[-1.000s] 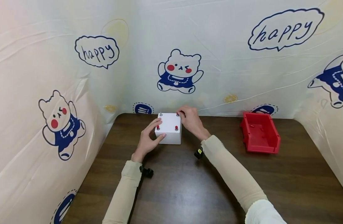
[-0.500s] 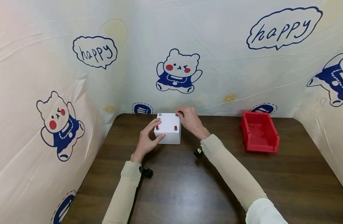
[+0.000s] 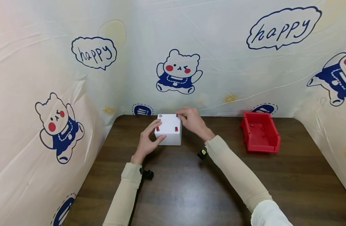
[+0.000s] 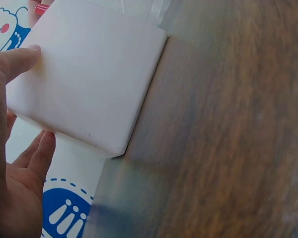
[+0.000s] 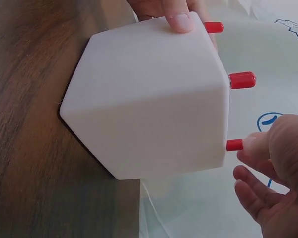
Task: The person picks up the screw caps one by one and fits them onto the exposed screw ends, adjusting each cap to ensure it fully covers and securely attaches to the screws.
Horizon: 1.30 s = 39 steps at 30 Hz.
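A white box point(image 3: 169, 123) stands near the back edge of the table, with small posts at its top corners. My left hand point(image 3: 147, 142) holds its left side, the thumb on the front face and the fingers around the left and top edge. My right hand point(image 3: 194, 122) pinches a red cap point(image 5: 234, 145) at the back right corner, with the thumb and index finger. Red caps also sit on the front left post point(image 3: 157, 129) and the front right post point(image 3: 176, 129). The back left post point(image 3: 160, 115) is bare metal.
To the right, a red open-fronted bin point(image 3: 261, 148) stands on the brown wooden table point(image 3: 184, 185). Small red pieces point(image 3: 252, 125) lie inside it. A printed curtain point(image 3: 218, 69) hangs close behind the table and at both sides.
The head view has drifted slightly. My right fingers shift a little at the back right cap, while the left hand and the box keep their places.
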Each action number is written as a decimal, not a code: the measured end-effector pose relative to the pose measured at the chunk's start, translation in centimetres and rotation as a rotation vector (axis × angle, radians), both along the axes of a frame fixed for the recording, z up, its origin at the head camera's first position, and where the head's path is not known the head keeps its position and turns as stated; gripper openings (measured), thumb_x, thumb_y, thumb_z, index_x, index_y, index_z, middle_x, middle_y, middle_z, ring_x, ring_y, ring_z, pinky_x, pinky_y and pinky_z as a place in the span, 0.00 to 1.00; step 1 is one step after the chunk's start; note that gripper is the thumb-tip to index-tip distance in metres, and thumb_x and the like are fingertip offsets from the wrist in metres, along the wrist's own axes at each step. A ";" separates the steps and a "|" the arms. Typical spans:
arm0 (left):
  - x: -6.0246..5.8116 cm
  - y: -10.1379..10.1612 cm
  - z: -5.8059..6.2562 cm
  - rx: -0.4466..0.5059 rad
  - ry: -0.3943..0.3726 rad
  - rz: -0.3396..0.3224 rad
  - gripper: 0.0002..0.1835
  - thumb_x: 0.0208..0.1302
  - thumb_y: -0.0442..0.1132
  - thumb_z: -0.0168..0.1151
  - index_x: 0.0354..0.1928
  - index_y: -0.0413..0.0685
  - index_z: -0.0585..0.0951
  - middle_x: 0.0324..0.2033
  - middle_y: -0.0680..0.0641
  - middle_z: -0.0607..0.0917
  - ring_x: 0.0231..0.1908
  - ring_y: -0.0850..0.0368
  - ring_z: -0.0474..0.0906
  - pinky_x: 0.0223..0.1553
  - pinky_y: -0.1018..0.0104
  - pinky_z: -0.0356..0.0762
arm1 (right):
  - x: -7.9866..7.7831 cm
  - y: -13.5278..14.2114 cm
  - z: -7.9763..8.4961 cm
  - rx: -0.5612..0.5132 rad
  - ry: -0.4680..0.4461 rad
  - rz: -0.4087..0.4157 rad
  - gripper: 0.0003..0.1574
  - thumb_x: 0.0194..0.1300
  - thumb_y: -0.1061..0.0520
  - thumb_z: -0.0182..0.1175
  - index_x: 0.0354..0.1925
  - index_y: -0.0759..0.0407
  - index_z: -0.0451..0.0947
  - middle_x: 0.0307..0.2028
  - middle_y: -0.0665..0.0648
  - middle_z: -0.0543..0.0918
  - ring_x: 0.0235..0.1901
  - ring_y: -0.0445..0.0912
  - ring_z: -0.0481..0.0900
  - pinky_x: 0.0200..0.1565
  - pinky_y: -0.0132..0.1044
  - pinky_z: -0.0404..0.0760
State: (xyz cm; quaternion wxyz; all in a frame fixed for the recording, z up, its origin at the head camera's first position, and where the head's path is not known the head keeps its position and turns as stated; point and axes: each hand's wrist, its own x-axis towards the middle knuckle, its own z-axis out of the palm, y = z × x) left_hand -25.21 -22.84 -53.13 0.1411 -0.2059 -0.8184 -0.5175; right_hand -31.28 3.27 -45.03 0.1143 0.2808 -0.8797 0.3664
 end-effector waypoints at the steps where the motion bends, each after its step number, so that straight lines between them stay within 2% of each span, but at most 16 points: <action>1: 0.0 0.0 0.0 0.001 0.001 -0.001 0.32 0.66 0.37 0.76 0.72 0.59 0.79 0.77 0.53 0.74 0.76 0.50 0.69 0.72 0.35 0.71 | 0.1 0.1 0.0 -0.005 -0.010 -0.003 0.14 0.76 0.65 0.63 0.55 0.60 0.90 0.56 0.59 0.90 0.56 0.54 0.87 0.57 0.47 0.89; 10: -0.4 -0.2 0.0 -0.008 -0.007 0.010 0.32 0.67 0.39 0.76 0.72 0.61 0.79 0.77 0.54 0.73 0.76 0.49 0.69 0.73 0.35 0.70 | 0.6 0.7 0.3 -0.068 -0.013 -0.023 0.13 0.75 0.64 0.65 0.54 0.59 0.90 0.55 0.58 0.90 0.54 0.52 0.87 0.55 0.46 0.90; 14: -0.3 -0.2 0.1 -0.012 -0.012 0.015 0.31 0.67 0.40 0.76 0.71 0.60 0.79 0.77 0.53 0.73 0.76 0.48 0.69 0.72 0.34 0.70 | 0.8 1.0 0.2 -0.067 -0.016 -0.017 0.14 0.75 0.63 0.65 0.55 0.59 0.90 0.55 0.58 0.90 0.54 0.52 0.87 0.57 0.47 0.89; 23: -0.4 -0.2 -0.1 -0.016 -0.015 0.011 0.31 0.68 0.40 0.76 0.72 0.60 0.79 0.77 0.53 0.73 0.76 0.46 0.69 0.71 0.32 0.71 | 1.3 2.2 -0.3 -0.087 0.014 -0.011 0.13 0.75 0.62 0.65 0.55 0.61 0.89 0.52 0.59 0.90 0.49 0.52 0.87 0.52 0.49 0.88; 30: -0.2 0.0 0.1 -0.013 -0.014 0.010 0.32 0.67 0.40 0.76 0.72 0.61 0.79 0.77 0.54 0.73 0.76 0.47 0.69 0.70 0.32 0.72 | 2.4 3.2 -0.5 -0.112 0.021 -0.054 0.13 0.75 0.60 0.66 0.54 0.61 0.89 0.52 0.59 0.90 0.50 0.53 0.87 0.54 0.50 0.88; 39: 0.0 0.0 0.1 -0.017 -0.034 0.023 0.31 0.68 0.41 0.75 0.72 0.65 0.79 0.77 0.61 0.72 0.76 0.52 0.69 0.71 0.35 0.72 | 3.9 4.5 -1.6 -0.155 0.065 -0.099 0.12 0.73 0.60 0.68 0.53 0.60 0.89 0.52 0.60 0.90 0.52 0.54 0.87 0.53 0.51 0.89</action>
